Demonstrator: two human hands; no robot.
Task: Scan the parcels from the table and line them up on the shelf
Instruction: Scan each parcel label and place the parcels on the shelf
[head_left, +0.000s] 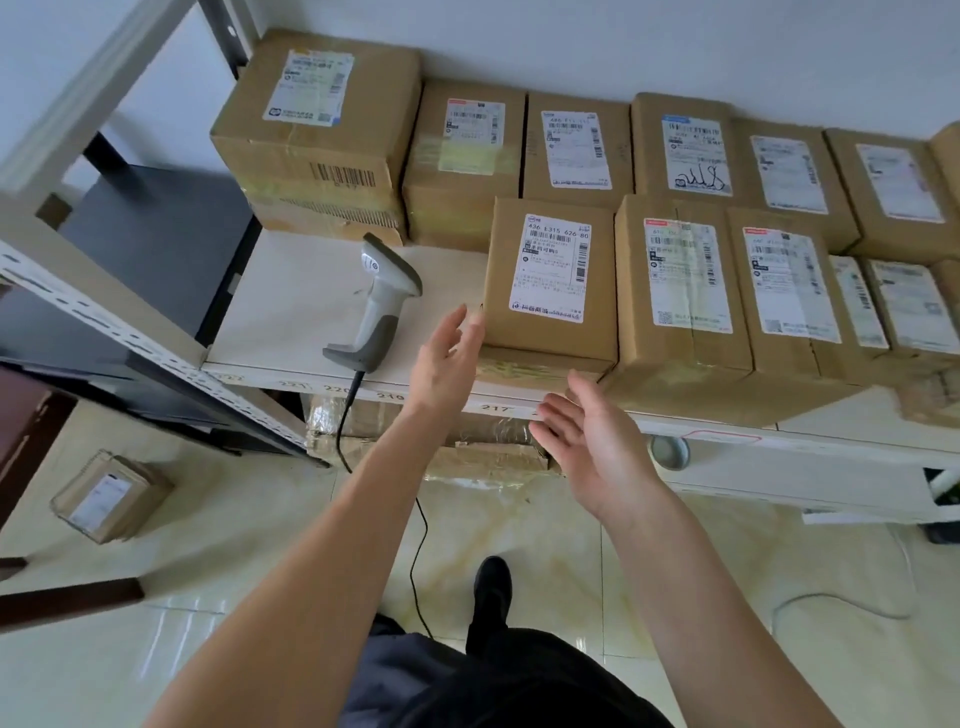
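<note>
A brown labelled parcel (550, 280) stands at the left end of the front row on the white shelf (291, 301). My left hand (447, 358) is open, its straight fingertips touching the parcel's lower left edge. My right hand (592, 447) is open too, palm turned left, hovering just in front of the shelf edge below the parcel and holding nothing. A grey handheld scanner (382, 306) lies on the shelf to the left of the parcel, its cable hanging to the floor. More labelled parcels (685, 280) fill two rows to the right and behind.
A large parcel (317, 124) is stacked at the shelf's back left. A small box (109, 496) lies on the tiled floor at left. Taped boxes (467, 447) sit under the shelf. The metal shelf upright (104, 312) runs diagonally at left. My shoe (493, 577) is below.
</note>
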